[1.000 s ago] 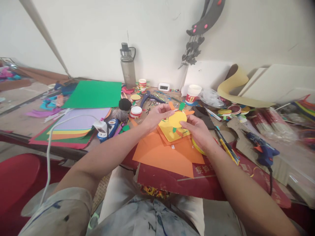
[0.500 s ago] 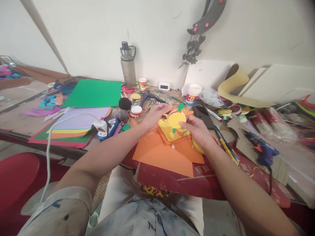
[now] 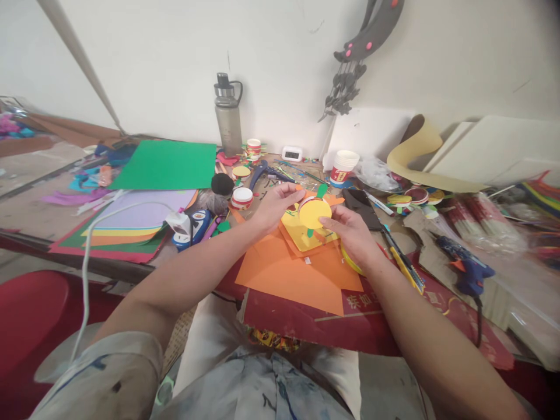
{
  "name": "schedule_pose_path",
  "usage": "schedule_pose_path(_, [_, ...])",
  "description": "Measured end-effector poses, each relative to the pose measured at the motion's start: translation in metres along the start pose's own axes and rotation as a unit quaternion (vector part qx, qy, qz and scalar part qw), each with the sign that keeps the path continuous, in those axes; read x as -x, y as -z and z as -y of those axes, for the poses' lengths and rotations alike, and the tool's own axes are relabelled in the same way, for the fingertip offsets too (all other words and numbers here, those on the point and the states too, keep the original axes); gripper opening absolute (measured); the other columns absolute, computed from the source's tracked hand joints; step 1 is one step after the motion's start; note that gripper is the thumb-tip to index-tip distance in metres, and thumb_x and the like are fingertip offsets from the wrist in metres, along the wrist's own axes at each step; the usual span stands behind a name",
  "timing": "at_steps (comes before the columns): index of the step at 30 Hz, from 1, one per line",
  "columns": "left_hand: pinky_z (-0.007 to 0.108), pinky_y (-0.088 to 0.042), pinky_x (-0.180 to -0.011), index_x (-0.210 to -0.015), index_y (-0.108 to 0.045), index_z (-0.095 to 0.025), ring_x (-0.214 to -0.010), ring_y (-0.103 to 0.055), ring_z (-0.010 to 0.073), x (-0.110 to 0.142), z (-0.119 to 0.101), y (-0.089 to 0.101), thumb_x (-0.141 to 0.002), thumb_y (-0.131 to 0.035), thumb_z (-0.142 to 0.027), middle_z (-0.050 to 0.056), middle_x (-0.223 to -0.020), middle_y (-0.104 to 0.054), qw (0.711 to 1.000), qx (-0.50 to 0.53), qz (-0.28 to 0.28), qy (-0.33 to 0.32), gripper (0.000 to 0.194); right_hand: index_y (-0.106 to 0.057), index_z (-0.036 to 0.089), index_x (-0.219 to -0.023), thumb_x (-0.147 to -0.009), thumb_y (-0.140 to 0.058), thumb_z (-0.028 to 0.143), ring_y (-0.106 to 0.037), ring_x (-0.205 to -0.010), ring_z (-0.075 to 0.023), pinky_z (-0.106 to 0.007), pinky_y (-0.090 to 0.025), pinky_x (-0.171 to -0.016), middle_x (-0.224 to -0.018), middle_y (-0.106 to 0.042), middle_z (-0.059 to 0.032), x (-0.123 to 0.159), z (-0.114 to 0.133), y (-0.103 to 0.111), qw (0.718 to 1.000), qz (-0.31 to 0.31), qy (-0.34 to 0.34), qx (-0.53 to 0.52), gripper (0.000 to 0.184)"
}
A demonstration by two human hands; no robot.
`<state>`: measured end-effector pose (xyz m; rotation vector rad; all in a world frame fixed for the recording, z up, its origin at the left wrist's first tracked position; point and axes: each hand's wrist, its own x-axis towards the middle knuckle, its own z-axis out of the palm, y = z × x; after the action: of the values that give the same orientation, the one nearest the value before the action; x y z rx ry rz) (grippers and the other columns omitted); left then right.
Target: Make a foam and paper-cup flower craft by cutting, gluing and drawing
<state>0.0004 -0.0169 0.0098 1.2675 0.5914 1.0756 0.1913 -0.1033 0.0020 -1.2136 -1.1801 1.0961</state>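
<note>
A paper-cup craft with a round yellow paper face [image 3: 315, 213] is held over the papers in front of me. Green paper tabs stick out at its top and bottom, and orange paper shows at its side. My right hand [image 3: 350, 230] pinches its right edge, thumb on the yellow face. At its upper left, my left hand [image 3: 280, 204] has thumb and fingers closed together; a bit of orange shows at the fingertips, but what they grip is unclear. Beneath lie a yellow sheet [image 3: 301, 240] and orange paper [image 3: 289, 280].
Green sheet [image 3: 168, 166] and coloured papers lie left, near a blue power strip [image 3: 196, 227]. A bottle [image 3: 228, 119] and stacked paper cups [image 3: 343, 167] stand behind. On the right are a yellow cutter [image 3: 406, 267] and a corded glue gun [image 3: 466, 265].
My left fingertips have shifted very slightly at the craft's upper left edge. The right hand and the craft are almost unmoved.
</note>
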Motion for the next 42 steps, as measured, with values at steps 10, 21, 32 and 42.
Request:
schedule_pose_path(10, [0.024, -0.044, -0.073, -0.081, -0.068, -0.016, -0.078, -0.059, 0.0095, 0.0012, -0.0003, -0.0015, -0.07, -0.095, -0.052, -0.001, -0.083, -0.067, 1.0, 0.006, -0.009, 0.029, 0.046, -0.073, 0.023, -0.08, -0.061, -0.099, 0.053, -0.059, -0.079, -0.018, -0.034, -0.048, -0.077, -0.081, -0.07, 0.0005, -0.0007, -0.0007, 0.0015, 1.0, -0.005, 0.006, 0.003, 0.044])
schedule_pose_path(21, [0.025, -0.042, -0.072, -0.079, -0.066, -0.017, -0.075, -0.055, 0.0087, 0.0025, -0.0018, -0.0021, -0.07, -0.096, -0.053, -0.001, -0.08, -0.065, 1.0, -0.001, 0.0, 0.021, 0.048, -0.072, 0.023, -0.081, -0.063, -0.097, 0.056, -0.06, -0.079, -0.0185, -0.035, -0.048, -0.078, -0.082, -0.07, 0.0003, -0.001, -0.0032, 0.0041, 1.0, -0.001, 0.008, 0.009, 0.045])
schedule_pose_path(32, [0.023, -0.045, -0.071, -0.083, -0.066, -0.017, -0.077, -0.06, 0.0092, 0.0026, -0.0035, -0.0026, -0.069, -0.097, -0.053, -0.002, -0.082, -0.066, 0.999, 0.027, 0.002, 0.034, 0.05, -0.073, 0.024, -0.083, -0.063, -0.098, 0.054, -0.061, -0.079, -0.0188, -0.035, -0.049, -0.08, -0.082, -0.072, 0.0002, 0.0007, 0.0002, 0.0019, 1.0, -0.002, 0.004, -0.006, 0.044])
schedule_pose_path(42, [0.024, -0.046, -0.072, -0.084, -0.067, -0.017, -0.076, -0.058, 0.0089, 0.0029, -0.0031, -0.0013, -0.073, -0.095, -0.051, -0.002, -0.082, -0.065, 0.999, 0.017, 0.019, 0.038, 0.045, -0.073, 0.023, -0.082, -0.061, -0.098, 0.054, -0.06, -0.08, -0.019, -0.035, -0.047, -0.08, -0.081, -0.071, 0.0, 0.0002, 0.001, 0.0018, 1.0, -0.003, -0.001, -0.007, 0.045])
